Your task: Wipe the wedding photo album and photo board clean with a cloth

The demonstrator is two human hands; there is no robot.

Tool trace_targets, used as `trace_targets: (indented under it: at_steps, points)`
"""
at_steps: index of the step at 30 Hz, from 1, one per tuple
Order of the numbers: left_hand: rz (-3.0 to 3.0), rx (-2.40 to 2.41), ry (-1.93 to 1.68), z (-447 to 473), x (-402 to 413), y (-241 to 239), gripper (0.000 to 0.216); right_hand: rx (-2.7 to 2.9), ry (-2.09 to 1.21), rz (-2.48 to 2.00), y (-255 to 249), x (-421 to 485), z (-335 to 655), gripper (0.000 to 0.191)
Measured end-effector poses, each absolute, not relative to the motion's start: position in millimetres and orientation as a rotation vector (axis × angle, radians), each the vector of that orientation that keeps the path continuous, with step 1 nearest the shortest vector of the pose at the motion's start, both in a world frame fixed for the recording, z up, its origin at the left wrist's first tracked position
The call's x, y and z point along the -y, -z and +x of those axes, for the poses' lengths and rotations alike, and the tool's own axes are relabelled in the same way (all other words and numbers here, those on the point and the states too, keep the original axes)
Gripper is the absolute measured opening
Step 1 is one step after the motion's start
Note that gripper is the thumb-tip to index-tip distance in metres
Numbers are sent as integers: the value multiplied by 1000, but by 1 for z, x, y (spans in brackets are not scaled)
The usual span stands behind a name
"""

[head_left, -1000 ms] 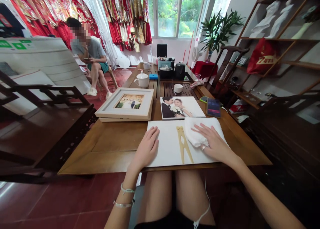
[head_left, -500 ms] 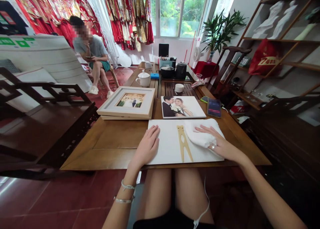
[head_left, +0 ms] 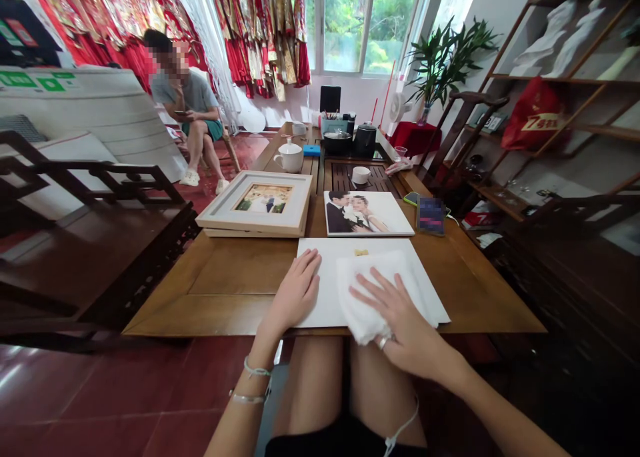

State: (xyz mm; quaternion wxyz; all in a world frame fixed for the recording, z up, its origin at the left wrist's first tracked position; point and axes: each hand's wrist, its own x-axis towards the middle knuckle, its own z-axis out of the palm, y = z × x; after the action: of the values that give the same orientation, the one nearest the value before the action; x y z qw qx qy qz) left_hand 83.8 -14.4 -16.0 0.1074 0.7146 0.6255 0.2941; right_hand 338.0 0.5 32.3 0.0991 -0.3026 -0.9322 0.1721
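My left hand (head_left: 296,289) lies flat and open on the left part of a white board (head_left: 324,310), its fingers together and stretched out. My right hand (head_left: 397,317), with a ring on one finger, presses down on a folded white cloth (head_left: 350,277), fingers spread across its top. The cloth covers the board's middle and droops over the near edge. Just beyond it peeks the tip of a yellowish A-shaped piece (head_left: 361,252); the cloth hides the rest of it.
Behind the board lie a wedding photo panel (head_left: 390,216), stacked picture frames (head_left: 220,210) and a phone (head_left: 431,217). Farther back stand a lidded white cup (head_left: 289,156), a small white cup (head_left: 361,175) and a dark kettle (head_left: 366,138). A person (head_left: 193,100) sits at the left.
My right hand has slid left and nearer with the cloth, which now covers most of the yellowish piece. My left hand stays in place on the board.
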Motion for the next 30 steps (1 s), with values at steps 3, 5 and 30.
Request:
trace_targets:
  at_steps: [3, 5, 30]
  points:
    - [2113, -1837, -872, 83, 14, 17, 46, 2857, -514, -736, -37, 9, 334, 88]
    - [2122, -1830, -874, 83, 13, 18, 46, 2828, -579, -782, -39, -2, 335, 82]
    - [2108, -1801, -896, 82, 14, 16, 46, 2811, -265, -909, -32, 18, 304, 72]
